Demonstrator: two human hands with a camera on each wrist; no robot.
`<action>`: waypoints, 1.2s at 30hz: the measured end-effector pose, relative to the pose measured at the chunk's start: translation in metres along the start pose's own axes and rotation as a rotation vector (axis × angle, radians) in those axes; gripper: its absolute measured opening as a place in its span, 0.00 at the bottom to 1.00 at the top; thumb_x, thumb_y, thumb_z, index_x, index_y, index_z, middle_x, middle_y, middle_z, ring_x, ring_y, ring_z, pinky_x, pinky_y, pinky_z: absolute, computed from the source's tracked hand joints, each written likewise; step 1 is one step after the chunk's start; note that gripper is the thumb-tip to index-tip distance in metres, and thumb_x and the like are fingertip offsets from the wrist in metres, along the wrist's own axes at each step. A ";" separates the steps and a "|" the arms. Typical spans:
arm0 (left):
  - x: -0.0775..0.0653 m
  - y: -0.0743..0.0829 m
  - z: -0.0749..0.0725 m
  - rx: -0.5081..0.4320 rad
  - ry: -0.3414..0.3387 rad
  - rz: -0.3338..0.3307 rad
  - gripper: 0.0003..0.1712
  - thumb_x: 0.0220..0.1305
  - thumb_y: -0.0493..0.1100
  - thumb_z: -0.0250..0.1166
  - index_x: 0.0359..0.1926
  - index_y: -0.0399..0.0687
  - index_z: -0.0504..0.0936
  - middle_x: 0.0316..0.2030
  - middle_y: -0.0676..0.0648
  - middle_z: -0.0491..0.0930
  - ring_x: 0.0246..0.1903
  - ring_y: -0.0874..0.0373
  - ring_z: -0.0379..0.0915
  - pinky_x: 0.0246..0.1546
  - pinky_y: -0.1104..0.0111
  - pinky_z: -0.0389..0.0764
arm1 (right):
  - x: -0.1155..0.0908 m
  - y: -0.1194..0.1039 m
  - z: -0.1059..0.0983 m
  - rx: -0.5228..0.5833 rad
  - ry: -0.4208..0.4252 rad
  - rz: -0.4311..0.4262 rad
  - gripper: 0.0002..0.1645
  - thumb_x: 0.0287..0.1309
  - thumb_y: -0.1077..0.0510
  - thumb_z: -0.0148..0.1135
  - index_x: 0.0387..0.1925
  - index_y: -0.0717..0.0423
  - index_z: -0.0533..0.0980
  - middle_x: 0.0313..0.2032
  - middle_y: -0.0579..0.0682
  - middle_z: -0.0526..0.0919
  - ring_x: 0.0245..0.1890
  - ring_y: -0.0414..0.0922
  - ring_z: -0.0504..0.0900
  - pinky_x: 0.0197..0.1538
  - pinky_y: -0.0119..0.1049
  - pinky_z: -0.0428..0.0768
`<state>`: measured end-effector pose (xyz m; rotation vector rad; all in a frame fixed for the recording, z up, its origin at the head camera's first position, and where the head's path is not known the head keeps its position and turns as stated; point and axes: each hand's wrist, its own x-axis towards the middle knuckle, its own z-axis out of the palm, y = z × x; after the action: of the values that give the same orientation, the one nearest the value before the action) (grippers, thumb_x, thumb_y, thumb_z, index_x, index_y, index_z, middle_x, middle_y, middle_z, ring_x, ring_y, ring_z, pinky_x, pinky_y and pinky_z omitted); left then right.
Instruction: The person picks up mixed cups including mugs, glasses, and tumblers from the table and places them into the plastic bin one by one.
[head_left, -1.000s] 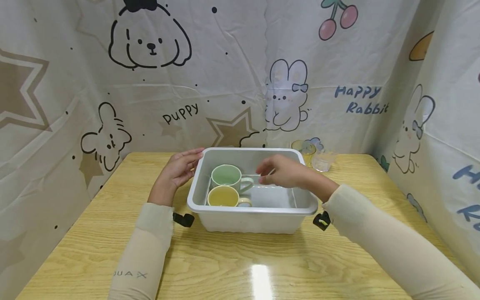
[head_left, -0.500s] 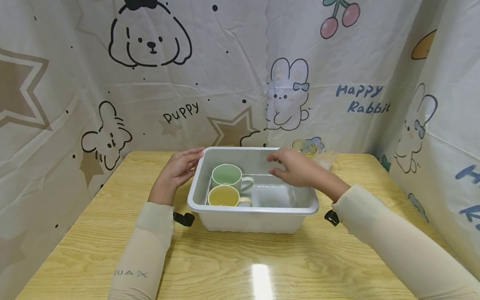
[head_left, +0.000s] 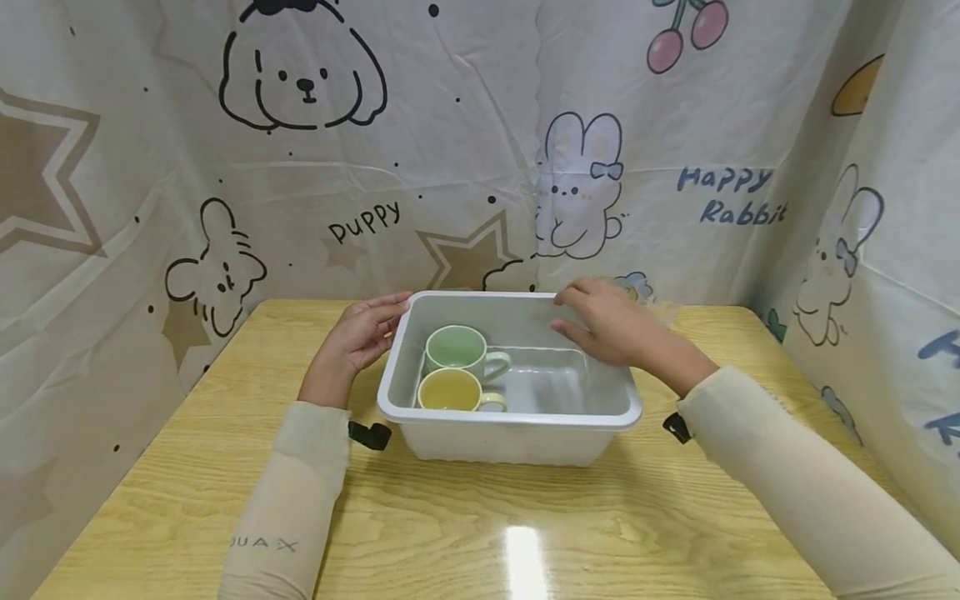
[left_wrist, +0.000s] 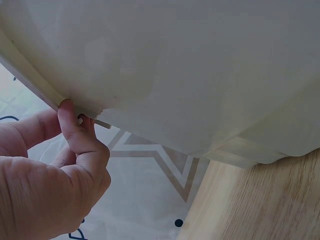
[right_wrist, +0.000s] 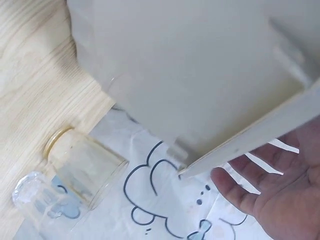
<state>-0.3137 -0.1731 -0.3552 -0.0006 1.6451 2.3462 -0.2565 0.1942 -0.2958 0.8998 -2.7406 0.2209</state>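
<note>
A light grey plastic tub [head_left: 510, 440] stands on the table. Inside it, at the left, a green mug [head_left: 456, 350] sits behind a yellow mug [head_left: 450, 390], both with handles pointing right. My left hand [head_left: 358, 340] holds the tub's rim near the back left corner; in the left wrist view a curled fingertip meets the underside of the rim [left_wrist: 35, 80]. My right hand [head_left: 611, 323] is over the tub's right side near the back corner, holding nothing. In the right wrist view its fingers [right_wrist: 235, 187] are spread and loosely bent beside the rim.
Behind the tub at the right, an amber glass [right_wrist: 85, 165] stands beside a clear faceted glass [right_wrist: 42, 200]; the right hand mostly hides them in the head view. A printed curtain [head_left: 450, 125] hangs along the back and sides of the wooden table [head_left: 420, 533].
My right hand has moved from over the tub's middle to the right and back, up to its back right corner. The left hand stays at the rim, and the mugs have not moved.
</note>
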 end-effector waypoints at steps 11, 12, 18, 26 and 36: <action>0.000 0.001 0.002 -0.011 0.001 0.009 0.11 0.74 0.33 0.61 0.55 0.42 0.80 0.43 0.49 0.83 0.39 0.61 0.79 0.38 0.73 0.84 | -0.003 0.029 0.002 0.002 0.024 0.110 0.24 0.72 0.50 0.63 0.58 0.64 0.78 0.56 0.63 0.79 0.57 0.62 0.77 0.59 0.61 0.76; 0.000 0.001 0.002 -0.011 0.001 0.011 0.12 0.74 0.33 0.61 0.55 0.42 0.80 0.43 0.49 0.83 0.39 0.61 0.79 0.38 0.73 0.84 | -0.004 0.032 0.002 0.004 0.028 0.116 0.24 0.72 0.50 0.63 0.58 0.64 0.78 0.56 0.63 0.79 0.57 0.63 0.77 0.59 0.61 0.76; 0.000 0.001 0.001 -0.017 -0.010 0.021 0.10 0.74 0.33 0.61 0.53 0.42 0.82 0.44 0.48 0.83 0.41 0.60 0.79 0.40 0.73 0.84 | -0.008 0.051 0.002 0.030 0.051 0.118 0.22 0.72 0.53 0.61 0.56 0.67 0.78 0.55 0.67 0.79 0.56 0.66 0.77 0.60 0.63 0.75; 0.000 0.001 0.001 0.001 -0.012 0.015 0.16 0.74 0.33 0.60 0.60 0.38 0.77 0.45 0.49 0.82 0.42 0.60 0.78 0.41 0.73 0.84 | -0.014 0.073 0.004 0.054 0.018 0.187 0.24 0.74 0.53 0.58 0.59 0.70 0.74 0.59 0.71 0.76 0.61 0.69 0.73 0.63 0.65 0.71; -0.001 0.001 0.002 0.001 0.006 0.010 0.20 0.74 0.34 0.61 0.64 0.36 0.75 0.45 0.48 0.82 0.41 0.60 0.78 0.40 0.73 0.84 | -0.012 0.096 0.010 0.003 -0.022 0.244 0.24 0.73 0.54 0.60 0.59 0.68 0.75 0.58 0.71 0.76 0.59 0.68 0.74 0.60 0.66 0.73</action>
<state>-0.3124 -0.1723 -0.3530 0.0009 1.6524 2.3549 -0.3062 0.2754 -0.3152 0.5694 -2.8678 0.2604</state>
